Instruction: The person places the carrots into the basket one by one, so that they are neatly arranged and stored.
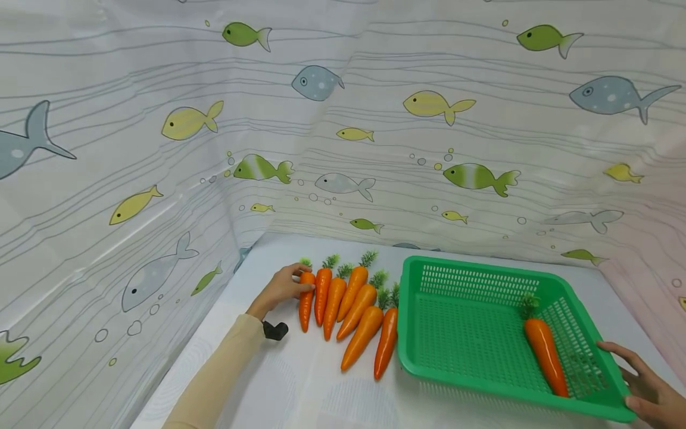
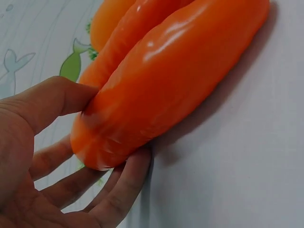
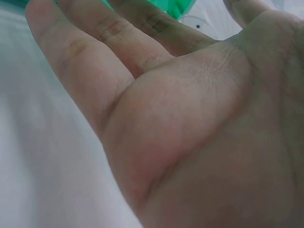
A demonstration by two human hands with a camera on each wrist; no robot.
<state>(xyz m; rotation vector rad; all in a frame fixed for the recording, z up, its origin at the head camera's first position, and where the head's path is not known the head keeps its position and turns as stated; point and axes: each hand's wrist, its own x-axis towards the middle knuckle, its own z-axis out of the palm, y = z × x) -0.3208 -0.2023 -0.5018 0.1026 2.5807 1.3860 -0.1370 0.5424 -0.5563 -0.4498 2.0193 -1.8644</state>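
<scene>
— Which way does the leftmost carrot (image 1: 306,301) lie?
— Long axis near-to-far on the surface (image 1: 300,387), leafy end far; the left hand (image 1: 281,289) pinches its top.
— The right hand (image 1: 651,390)?
— Fingers relaxed, touching the green basket's (image 1: 423,310) near-right corner.

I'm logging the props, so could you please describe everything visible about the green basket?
The green basket is a shallow, rectangular tray of glossy plastic, with perforated floor and walls. It sits on the white table, right of the carrot row. One carrot lies inside by its right wall. The right hand touches its near right corner.
</scene>
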